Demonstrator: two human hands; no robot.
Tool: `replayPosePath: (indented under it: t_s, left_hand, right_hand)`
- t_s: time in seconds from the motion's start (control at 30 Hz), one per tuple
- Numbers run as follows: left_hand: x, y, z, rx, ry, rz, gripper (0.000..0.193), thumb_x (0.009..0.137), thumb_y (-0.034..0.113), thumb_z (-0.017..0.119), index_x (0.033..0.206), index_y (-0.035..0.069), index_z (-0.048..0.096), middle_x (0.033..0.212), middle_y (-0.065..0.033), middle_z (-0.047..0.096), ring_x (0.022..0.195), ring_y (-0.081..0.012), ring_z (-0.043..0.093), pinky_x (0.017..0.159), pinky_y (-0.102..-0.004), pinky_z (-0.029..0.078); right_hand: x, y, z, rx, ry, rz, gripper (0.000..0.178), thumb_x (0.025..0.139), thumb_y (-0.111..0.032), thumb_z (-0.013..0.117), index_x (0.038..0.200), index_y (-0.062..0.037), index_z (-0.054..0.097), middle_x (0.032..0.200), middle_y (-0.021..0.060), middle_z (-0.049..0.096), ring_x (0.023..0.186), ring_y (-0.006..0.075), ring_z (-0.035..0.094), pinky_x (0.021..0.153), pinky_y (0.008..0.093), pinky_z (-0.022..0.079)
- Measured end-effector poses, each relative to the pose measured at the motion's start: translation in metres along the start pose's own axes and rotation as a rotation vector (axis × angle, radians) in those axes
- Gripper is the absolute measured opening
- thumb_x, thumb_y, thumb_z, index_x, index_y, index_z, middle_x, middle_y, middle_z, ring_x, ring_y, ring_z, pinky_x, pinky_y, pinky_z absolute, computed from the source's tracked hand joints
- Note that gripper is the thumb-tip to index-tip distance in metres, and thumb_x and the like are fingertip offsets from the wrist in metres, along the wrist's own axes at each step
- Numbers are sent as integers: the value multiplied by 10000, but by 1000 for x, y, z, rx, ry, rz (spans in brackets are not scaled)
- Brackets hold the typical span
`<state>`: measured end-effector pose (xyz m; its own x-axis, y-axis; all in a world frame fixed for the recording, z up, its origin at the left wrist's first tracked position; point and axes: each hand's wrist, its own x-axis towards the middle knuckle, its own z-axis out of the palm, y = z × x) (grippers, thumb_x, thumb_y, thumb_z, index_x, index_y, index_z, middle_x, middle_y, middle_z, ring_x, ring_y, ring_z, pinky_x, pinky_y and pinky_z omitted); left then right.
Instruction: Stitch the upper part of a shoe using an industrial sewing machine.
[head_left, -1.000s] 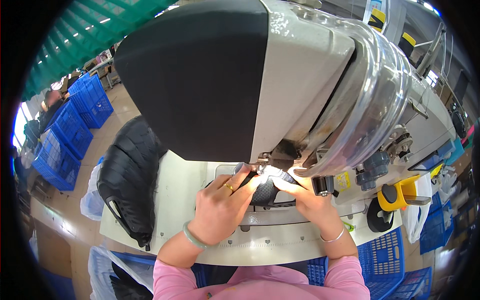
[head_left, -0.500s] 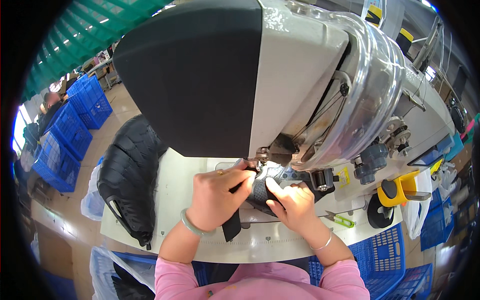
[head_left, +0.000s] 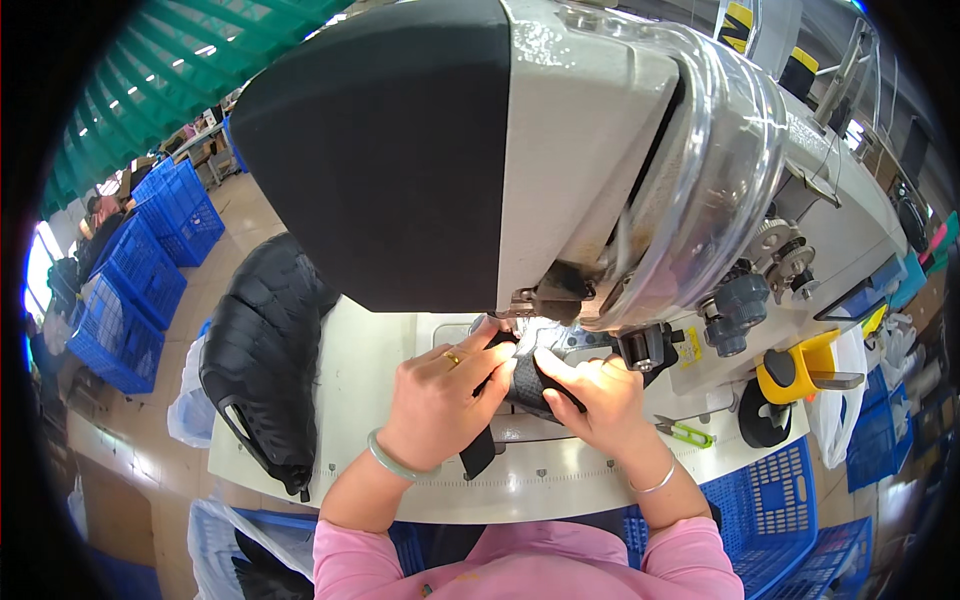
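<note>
A large sewing machine (head_left: 590, 150) with a black and light-grey head fills the middle. Just below its presser foot (head_left: 520, 302), a dark grey textured fabric piece (head_left: 526, 382) lies on the machine bed. My left hand (head_left: 440, 400) pinches the fabric's left edge along with a black strip (head_left: 478, 456), whose loose end hangs toward the front edge. On the right side of the same piece, my right hand (head_left: 600, 400) presses with its index finger and thumb, the other fingers curled. The needle is hard to make out between the machine and my fingertips.
Left on the white table (head_left: 390, 478) lies a padded black piece (head_left: 262, 370). Green thread snips (head_left: 684, 431), a black tape roll (head_left: 762, 415) and a yellow tool (head_left: 800, 368) are at right. Blue crates (head_left: 765, 510) stand below; others stand at far left near another person.
The view has shifted slightly. My left fingers have moved closer to the fabric and presser foot, and the black strip's loose end has shifted right. Both hands stay on the fabric.
</note>
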<state>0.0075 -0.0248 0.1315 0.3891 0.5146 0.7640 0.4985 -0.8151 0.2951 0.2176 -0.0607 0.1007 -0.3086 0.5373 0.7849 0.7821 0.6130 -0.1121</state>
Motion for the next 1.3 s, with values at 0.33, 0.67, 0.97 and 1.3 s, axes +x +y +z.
replayPosePath:
  t_s: [0.33,0.67,0.97,1.3]
  left_hand:
    - [2,5,1,-22,-1,-70,144,761,41,714,902,26,693,984,-139,719,636,-249,671,599,-304,532]
    - [-11,7,-18,-30,-198,-32,471,668,137,685,1138,95,691,1248,-238,617,455,-165,559,472,-270,472]
    - [-16,-5,-17,182,-212,193,507,648,-17,617,1130,116,700,1298,-200,602,456,-119,519,460,-256,440]
    - [-12,12,-17,310,-206,209,493,643,11,607,1120,100,695,1297,-249,584,505,-117,502,507,-247,447]
  right_hand:
    - [4,5,-4,6,-20,5,295,750,-232,755,1038,-174,731,547,0,515,474,188,489,523,317,376]
    - [18,36,-13,289,-132,-16,173,785,-198,749,905,-82,705,679,88,613,597,288,573,588,385,432]
    - [23,49,-26,193,-384,29,379,817,-262,732,1186,-181,701,1037,108,688,954,287,643,870,388,496]
    - [7,40,-6,220,-45,-175,427,711,-299,813,1079,-112,700,1067,94,645,836,271,561,808,410,430]
